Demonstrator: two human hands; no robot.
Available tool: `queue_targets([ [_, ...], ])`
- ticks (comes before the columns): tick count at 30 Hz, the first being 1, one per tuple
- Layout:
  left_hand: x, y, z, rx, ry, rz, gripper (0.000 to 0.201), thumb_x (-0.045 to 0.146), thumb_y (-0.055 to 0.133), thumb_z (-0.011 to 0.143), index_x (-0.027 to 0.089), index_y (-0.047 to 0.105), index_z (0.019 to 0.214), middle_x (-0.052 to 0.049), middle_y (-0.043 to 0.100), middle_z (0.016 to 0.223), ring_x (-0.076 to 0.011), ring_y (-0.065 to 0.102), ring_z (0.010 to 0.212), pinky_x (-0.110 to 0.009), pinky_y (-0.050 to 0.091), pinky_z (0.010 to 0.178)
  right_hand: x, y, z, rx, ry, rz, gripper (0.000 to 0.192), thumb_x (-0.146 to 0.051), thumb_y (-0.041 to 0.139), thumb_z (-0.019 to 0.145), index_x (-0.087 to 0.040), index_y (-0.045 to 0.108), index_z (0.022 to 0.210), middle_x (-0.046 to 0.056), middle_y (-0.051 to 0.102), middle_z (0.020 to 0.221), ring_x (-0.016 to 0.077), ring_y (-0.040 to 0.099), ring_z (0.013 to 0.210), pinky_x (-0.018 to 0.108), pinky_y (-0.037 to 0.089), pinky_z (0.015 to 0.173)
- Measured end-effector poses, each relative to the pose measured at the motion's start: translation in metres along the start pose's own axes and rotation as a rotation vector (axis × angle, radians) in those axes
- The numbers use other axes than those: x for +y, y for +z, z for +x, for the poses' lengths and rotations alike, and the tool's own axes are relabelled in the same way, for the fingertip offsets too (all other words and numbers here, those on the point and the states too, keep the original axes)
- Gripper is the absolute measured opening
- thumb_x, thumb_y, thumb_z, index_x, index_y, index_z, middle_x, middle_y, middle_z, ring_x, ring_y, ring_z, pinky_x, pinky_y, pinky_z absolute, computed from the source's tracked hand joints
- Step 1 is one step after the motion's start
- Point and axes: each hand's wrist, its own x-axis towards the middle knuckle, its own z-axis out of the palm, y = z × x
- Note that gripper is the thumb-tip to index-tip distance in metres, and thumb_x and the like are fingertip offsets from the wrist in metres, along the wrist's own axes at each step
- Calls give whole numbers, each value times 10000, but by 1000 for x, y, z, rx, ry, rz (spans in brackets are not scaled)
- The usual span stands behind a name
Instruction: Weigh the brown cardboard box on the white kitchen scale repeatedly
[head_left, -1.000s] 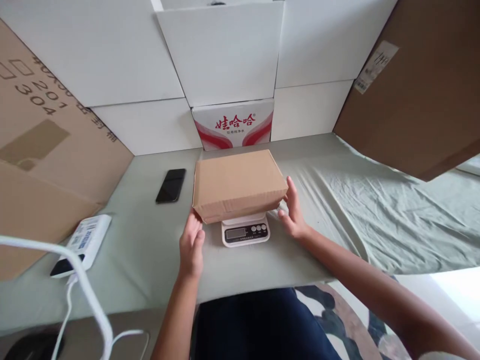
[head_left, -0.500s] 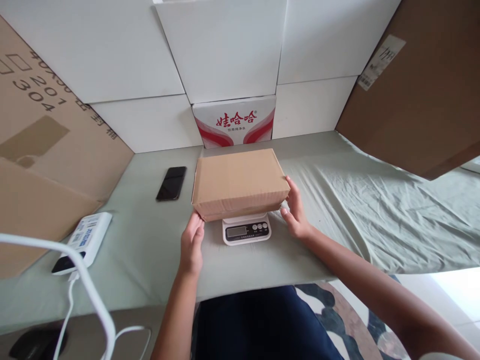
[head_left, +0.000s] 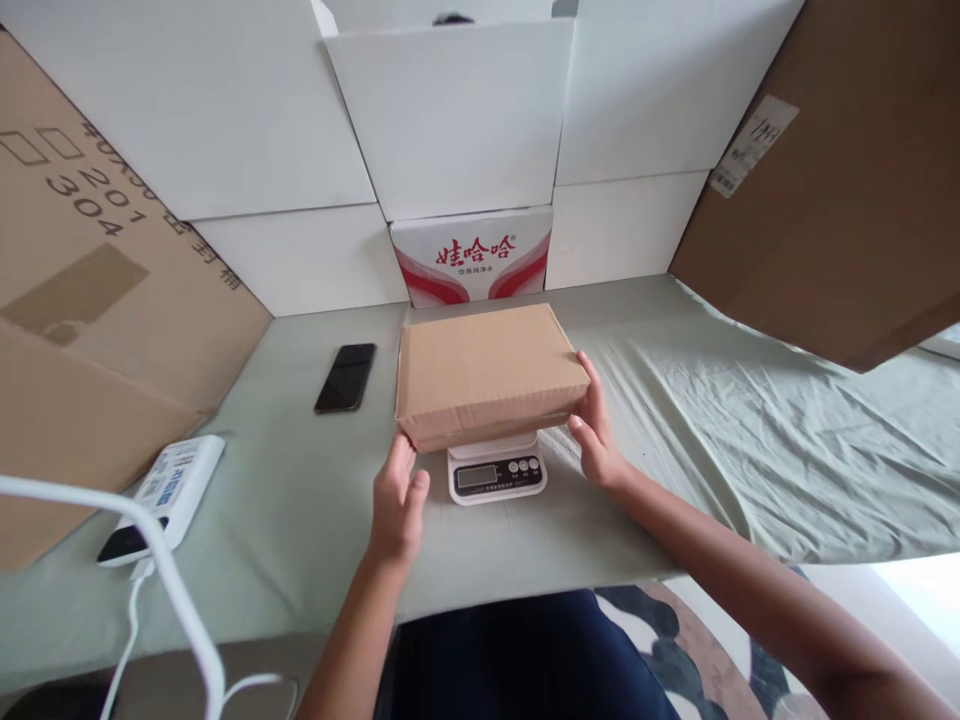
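A brown cardboard box lies over a white kitchen scale, hiding most of its platform. The scale's display and buttons show in front, and the display looks blank. At the box's near left corner is my left hand, fingers under the lower edge and thumb apart from the cardboard. Around the near right corner curls my right hand, with fingers along the side and the thumb low in front. Whether the box rests fully on the platform is hidden.
A black phone lies to the left on the green cloth. Nearer is a white power bank with a white cable. Large cartons flank both sides. White boxes and a red-printed water carton stand behind.
The box has shifted slightly to the right, both hands going with it. My left thumb has opened away from the box. The whole view has tipped up slightly.
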Motion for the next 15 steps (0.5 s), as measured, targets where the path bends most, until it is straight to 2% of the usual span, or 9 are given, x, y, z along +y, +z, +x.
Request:
queue_targets([
  [3, 8, 3, 32, -30, 71, 3, 733, 570, 541, 951, 145, 451, 1541, -206, 531, 1542, -355, 431, 1502, -490, 376, 1223, -11, -1, 29, 108, -61, -63, 755, -692, 457, 938, -342, 246, 1573, 79, 351, 1634, 343, 412, 1488, 565, 395, 1217],
  [6, 1, 8, 86, 5, 115, 4, 697, 577, 555, 945, 172, 468, 1505, -186, 569, 1499, -328, 487, 1460, -476, 388, 1207, -6, 6, 75, 199, -116, -102, 734, -684, 469, 925, -300, 271, 1519, 103, 389, 1581, 340, 366, 1501, 564, 309, 1260],
  [9, -28, 16, 135, 56, 67, 70, 689, 678, 542, 907, 161, 560, 1363, -191, 626, 1407, -337, 551, 1388, -504, 403, 1179, 23, 22, 116, 213, -112, -74, 757, -693, 507, 881, -260, 279, 1458, 133, 411, 1532, 327, 368, 1482, 552, 266, 1277],
  [10, -40, 17, 145, 116, 41, 60, 689, 708, 508, 907, 164, 576, 1323, -190, 630, 1396, -338, 540, 1396, -513, 390, 1185, 36, 28, 125, 218, -80, -46, 754, -688, 526, 866, -250, 287, 1432, 141, 426, 1510, 323, 385, 1464, 548, 265, 1276],
  [12, -64, 18, 157, 127, -6, 91, 687, 716, 525, 894, 174, 583, 1311, -184, 633, 1391, -329, 540, 1397, -508, 368, 1198, 60, 38, 134, 238, -10, 8, 727, -656, 546, 855, -243, 292, 1396, 149, 451, 1478, 316, 416, 1434, 549, 269, 1272],
  [15, -88, 12, 157, 95, -39, 53, 684, 696, 541, 898, 196, 566, 1364, -168, 609, 1442, -299, 522, 1425, -478, 345, 1217, 84, 45, 133, 231, 55, 70, 682, -647, 547, 853, -247, 304, 1350, 144, 527, 1402, 308, 510, 1347, 559, 331, 1232],
])
